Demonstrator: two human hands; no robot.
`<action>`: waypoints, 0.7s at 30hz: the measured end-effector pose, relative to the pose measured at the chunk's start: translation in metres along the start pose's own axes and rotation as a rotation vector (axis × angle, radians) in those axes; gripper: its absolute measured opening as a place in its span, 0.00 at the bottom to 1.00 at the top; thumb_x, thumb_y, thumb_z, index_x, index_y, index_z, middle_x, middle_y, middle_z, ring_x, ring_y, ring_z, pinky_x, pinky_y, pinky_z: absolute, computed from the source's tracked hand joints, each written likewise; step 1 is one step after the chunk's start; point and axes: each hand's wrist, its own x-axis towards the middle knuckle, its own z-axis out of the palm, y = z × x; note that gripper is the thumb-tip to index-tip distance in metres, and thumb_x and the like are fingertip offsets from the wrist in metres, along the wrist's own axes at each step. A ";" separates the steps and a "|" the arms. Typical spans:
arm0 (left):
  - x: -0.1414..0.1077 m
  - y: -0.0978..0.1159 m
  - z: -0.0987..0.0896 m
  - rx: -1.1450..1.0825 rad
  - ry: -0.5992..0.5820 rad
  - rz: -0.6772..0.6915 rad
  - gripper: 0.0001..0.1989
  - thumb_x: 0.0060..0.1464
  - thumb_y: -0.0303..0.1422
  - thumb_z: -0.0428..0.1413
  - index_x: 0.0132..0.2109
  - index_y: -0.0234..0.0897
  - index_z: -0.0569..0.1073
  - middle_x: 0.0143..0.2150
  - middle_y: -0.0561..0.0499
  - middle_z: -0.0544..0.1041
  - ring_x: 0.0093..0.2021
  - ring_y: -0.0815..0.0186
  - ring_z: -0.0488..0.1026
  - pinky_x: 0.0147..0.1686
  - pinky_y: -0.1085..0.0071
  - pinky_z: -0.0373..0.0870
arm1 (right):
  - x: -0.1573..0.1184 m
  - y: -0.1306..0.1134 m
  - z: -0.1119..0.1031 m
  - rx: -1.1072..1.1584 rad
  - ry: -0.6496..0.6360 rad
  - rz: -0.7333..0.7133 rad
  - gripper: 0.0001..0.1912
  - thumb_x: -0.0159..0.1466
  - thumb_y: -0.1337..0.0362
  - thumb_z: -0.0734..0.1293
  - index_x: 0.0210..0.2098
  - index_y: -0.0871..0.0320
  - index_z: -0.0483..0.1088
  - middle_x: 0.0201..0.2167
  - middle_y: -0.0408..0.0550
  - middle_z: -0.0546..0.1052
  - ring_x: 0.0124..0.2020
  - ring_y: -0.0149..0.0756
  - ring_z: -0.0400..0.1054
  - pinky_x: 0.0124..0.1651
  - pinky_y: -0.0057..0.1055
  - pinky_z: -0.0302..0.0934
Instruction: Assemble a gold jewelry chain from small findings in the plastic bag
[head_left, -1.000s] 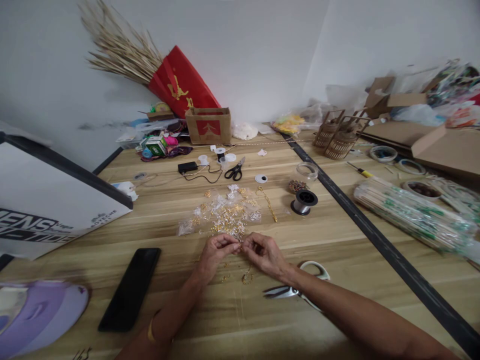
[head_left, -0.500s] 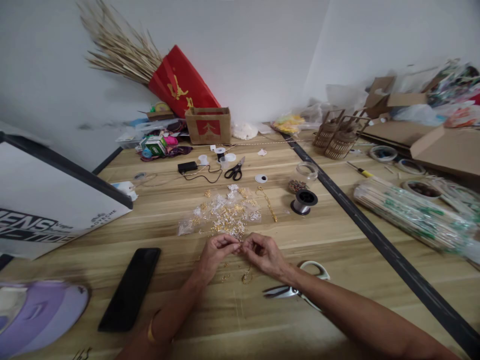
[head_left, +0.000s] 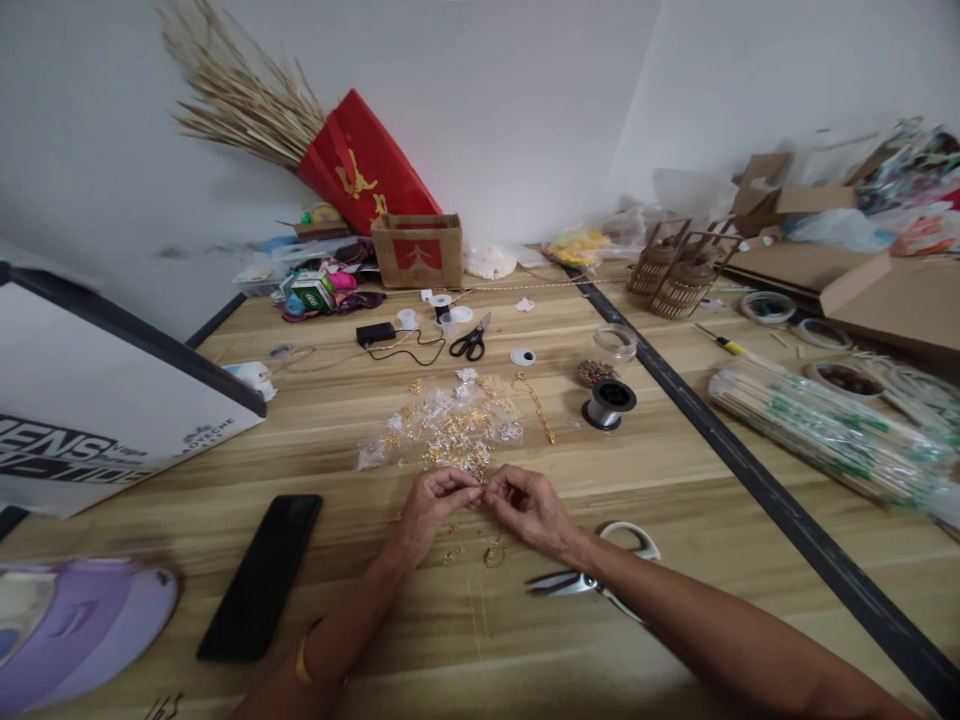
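My left hand [head_left: 439,508] and my right hand [head_left: 531,510] meet fingertip to fingertip over the wooden table, both in a pinch. Whatever sits between the fingertips is too small to name. Just beyond them lies a spread of small gold and silver jewelry findings [head_left: 457,430], partly in clear plastic bags. Below the hands rest several loose gold pieces [head_left: 452,555] and a small gold chain piece [head_left: 493,552]. White-handled scissors [head_left: 566,582] lie partly under my right forearm. A longer gold chain [head_left: 536,408] is stretched out to the right of the pile.
A spool of wire [head_left: 608,403] and a container of beads [head_left: 596,370] stand to the right. Black scissors [head_left: 470,343] lie farther back. At left are a black phone [head_left: 260,578], a purple iron-like appliance [head_left: 90,630] and a white box [head_left: 112,400]. Bagged sticks [head_left: 825,430] lie far right.
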 end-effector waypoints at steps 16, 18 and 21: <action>-0.001 0.000 0.000 0.010 0.010 -0.001 0.08 0.38 0.32 0.65 0.28 0.32 0.76 0.23 0.52 0.77 0.26 0.69 0.72 0.32 0.73 0.68 | 0.000 -0.001 -0.001 -0.011 0.003 -0.009 0.06 0.59 0.66 0.64 0.27 0.60 0.68 0.22 0.42 0.70 0.22 0.26 0.61 0.24 0.22 0.53; -0.001 0.000 0.000 0.015 0.006 0.001 0.09 0.38 0.32 0.65 0.28 0.32 0.76 0.23 0.52 0.77 0.26 0.69 0.72 0.32 0.73 0.68 | 0.000 -0.001 -0.001 -0.015 0.001 -0.002 0.06 0.60 0.65 0.64 0.28 0.60 0.68 0.21 0.42 0.70 0.22 0.26 0.61 0.24 0.22 0.53; -0.001 0.002 0.001 0.031 0.007 0.004 0.08 0.38 0.32 0.65 0.28 0.32 0.76 0.24 0.51 0.77 0.27 0.68 0.72 0.32 0.72 0.68 | 0.000 -0.001 0.000 -0.017 -0.006 0.011 0.07 0.60 0.63 0.64 0.28 0.60 0.68 0.21 0.42 0.70 0.21 0.26 0.61 0.23 0.21 0.52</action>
